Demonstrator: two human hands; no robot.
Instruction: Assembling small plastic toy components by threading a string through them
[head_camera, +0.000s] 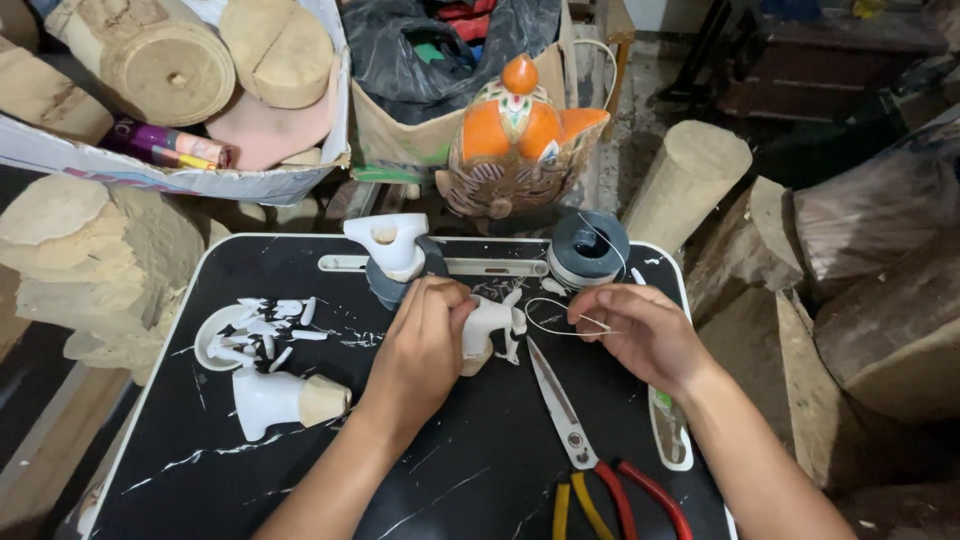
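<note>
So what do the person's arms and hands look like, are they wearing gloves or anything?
No gloves. The left hand and the right hand are both bare, and so are the forearms right down to the bottom edge of the picture. No sleeves, watch, rings or bracelets show. The fingernails look short and plain.

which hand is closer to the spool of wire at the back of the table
Right. The right hand sits just in front of the spool of wire, pinching a strand that runs from it. The left hand is farther left, holding a small white figure.
</note>
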